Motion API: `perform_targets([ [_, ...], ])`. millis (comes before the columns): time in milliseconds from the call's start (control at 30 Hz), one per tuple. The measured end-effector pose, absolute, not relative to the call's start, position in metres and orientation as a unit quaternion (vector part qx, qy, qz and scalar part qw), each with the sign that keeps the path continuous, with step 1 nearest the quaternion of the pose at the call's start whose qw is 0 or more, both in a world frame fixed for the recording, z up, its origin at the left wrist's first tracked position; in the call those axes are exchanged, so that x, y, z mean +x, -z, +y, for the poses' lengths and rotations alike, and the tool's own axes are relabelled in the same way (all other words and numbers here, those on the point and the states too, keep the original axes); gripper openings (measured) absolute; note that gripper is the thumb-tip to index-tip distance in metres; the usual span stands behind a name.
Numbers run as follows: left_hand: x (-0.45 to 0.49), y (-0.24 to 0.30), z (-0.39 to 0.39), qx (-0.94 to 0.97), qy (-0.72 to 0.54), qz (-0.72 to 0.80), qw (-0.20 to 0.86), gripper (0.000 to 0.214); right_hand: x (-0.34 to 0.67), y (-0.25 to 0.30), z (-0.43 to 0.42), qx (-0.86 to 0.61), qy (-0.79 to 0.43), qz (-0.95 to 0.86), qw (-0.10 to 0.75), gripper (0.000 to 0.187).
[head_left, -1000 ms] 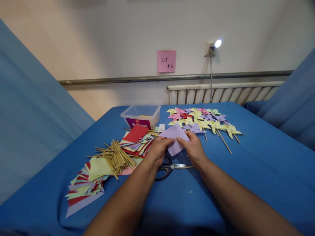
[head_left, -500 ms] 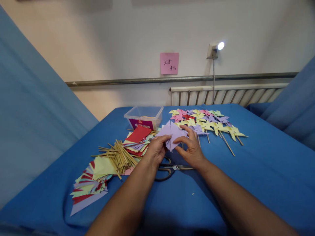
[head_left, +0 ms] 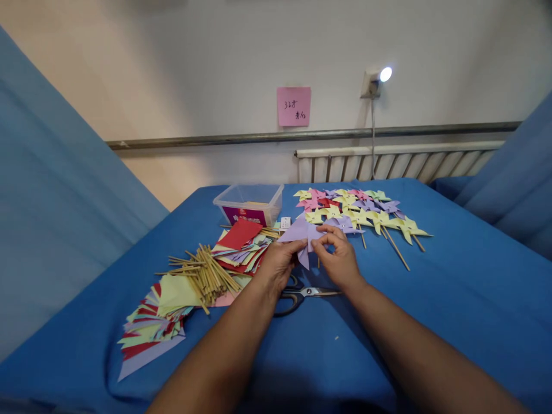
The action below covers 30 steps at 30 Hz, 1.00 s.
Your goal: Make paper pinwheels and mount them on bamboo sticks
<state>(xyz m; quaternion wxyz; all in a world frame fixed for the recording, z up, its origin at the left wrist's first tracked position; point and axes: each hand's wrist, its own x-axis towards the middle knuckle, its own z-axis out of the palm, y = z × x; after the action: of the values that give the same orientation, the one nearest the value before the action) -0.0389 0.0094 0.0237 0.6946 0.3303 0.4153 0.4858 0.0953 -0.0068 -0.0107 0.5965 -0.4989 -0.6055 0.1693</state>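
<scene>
Both hands hold one sheet of purple paper (head_left: 297, 230), cut with slits, above the table. My left hand (head_left: 279, 261) pinches it from the lower left with the thumb on top. My right hand (head_left: 338, 256) grips a flap at the right side, thumb and fingertips pressed together, and that flap is bent in toward the middle. Below the hands lies a pair of scissors (head_left: 308, 292) with dark handles, blades pointing right. Just behind the paper are finished pinwheels (head_left: 379, 219) in yellow, purple, pink and other colours, several on sticks.
Left of my hands lie a pile of wooden sticks (head_left: 211, 276), a stack of coloured paper (head_left: 244, 234) and a fanned stack of paper (head_left: 150, 328). A clear plastic box (head_left: 272, 214) stands behind them. Blue cloth (head_left: 409, 333) covers the table; blue curtains (head_left: 56, 172) hang at both sides.
The purple paper has gone from nearly flat to folded, with a flap drawn inward by my right hand. My right fingers have closed together. The view has shifted slightly.
</scene>
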Motion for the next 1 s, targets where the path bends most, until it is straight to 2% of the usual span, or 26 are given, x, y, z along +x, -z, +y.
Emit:
perform_targets([
  [500,-0.036,-0.0239,0.0079,0.349,-0.501,0.422,0.67,0.036,0.0984,0.0066,-0.0073,-0.519,-0.116,-0.642,0.552,0.018],
  [767,-0.0355,-0.0264,0.0061,0.357,-0.489,0.434,0.667,0.031,0.1008,0.0084,-0.0049,-0.525,-0.147,-0.648,0.532,0.019],
  [1000,-0.0369,-0.023,0.0082,0.355,-0.489,0.437,0.666,0.035,0.1001,0.01,-0.0044,-0.526,-0.166,-0.639,0.536,0.019],
])
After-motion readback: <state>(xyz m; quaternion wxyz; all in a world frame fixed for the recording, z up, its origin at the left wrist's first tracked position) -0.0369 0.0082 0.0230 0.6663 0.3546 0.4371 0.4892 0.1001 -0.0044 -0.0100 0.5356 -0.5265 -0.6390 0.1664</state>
